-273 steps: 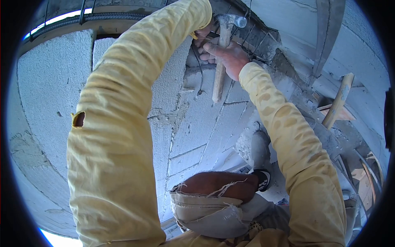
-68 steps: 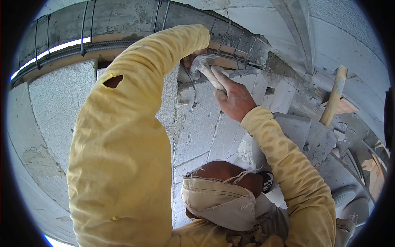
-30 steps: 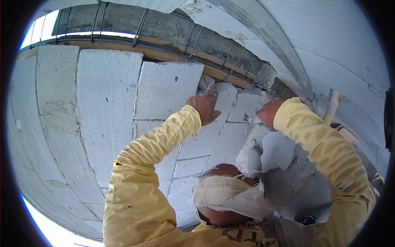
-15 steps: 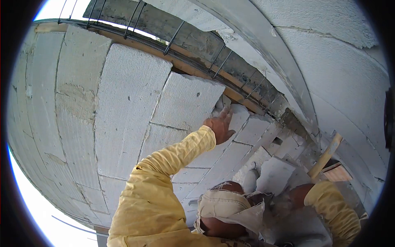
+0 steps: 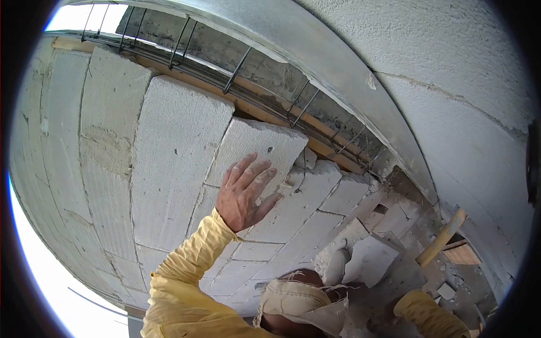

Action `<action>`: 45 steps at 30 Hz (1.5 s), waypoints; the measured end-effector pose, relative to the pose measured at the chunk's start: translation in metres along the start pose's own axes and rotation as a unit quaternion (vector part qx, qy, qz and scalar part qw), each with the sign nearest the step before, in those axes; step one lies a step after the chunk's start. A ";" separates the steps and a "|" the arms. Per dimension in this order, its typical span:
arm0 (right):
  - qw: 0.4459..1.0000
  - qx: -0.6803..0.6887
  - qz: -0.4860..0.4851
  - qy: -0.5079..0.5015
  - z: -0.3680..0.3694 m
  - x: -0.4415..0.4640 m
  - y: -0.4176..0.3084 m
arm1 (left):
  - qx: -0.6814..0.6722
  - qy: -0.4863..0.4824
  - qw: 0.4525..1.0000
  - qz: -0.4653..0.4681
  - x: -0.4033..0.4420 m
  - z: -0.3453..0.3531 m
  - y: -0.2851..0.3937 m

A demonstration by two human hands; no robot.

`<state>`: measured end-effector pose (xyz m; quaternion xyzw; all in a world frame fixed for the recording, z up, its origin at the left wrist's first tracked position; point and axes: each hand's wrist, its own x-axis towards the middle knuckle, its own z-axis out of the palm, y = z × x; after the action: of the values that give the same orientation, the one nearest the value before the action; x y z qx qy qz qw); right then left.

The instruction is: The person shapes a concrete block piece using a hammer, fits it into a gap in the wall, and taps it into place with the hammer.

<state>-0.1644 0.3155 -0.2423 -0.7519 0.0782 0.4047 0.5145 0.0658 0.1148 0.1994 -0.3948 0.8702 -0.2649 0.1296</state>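
My left hand point(image 5: 245, 194) lies against the pale block wall, fingers apart, back of the hand toward me and dusted white. Its fingertips overlap the lower part of a rough-topped white block point(image 5: 248, 135) that has a small hole in its face. Right of that block is a gap with a grey broken piece point(image 5: 307, 158) in it and a thin dark wire point(image 5: 304, 174) hanging down. My right hand point(image 5: 391, 309) shows only as a dark bit beyond its yellow sleeve point(image 5: 428, 315); its fingers are hidden.
Steel reinforcing bars with stirrups point(image 5: 236, 70) run along the wall top beside a wooden board point(image 5: 262, 112). A curved pale beam point(image 5: 338, 50) arches overhead. Below, a loose block piece point(image 5: 372, 259), a wooden stick point(image 5: 442, 236) and rubble lie near my legs.
My left hand has left the gap beside the broken piece and moved left and down onto the block face, fingers spread. The right sleeve sits lower. The view has shifted slightly.
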 end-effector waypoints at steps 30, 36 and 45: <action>0.999 0.017 0.032 0.038 0.030 0.019 -0.001 | 0.339 -0.454 0.821 -0.066 0.162 -0.015 -0.026; 0.998 0.020 0.038 0.042 0.036 0.019 -0.002 | 0.380 -0.445 0.809 -0.056 0.156 0.002 -0.049; 0.998 0.020 0.048 0.042 0.037 0.020 -0.001 | 0.316 -0.405 0.854 -0.082 0.148 -0.021 -0.029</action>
<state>-0.1705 0.3527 -0.2610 -0.7534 0.1441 0.3954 0.5053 -0.0226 -0.0053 0.2307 -0.4750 0.5743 -0.3517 0.5664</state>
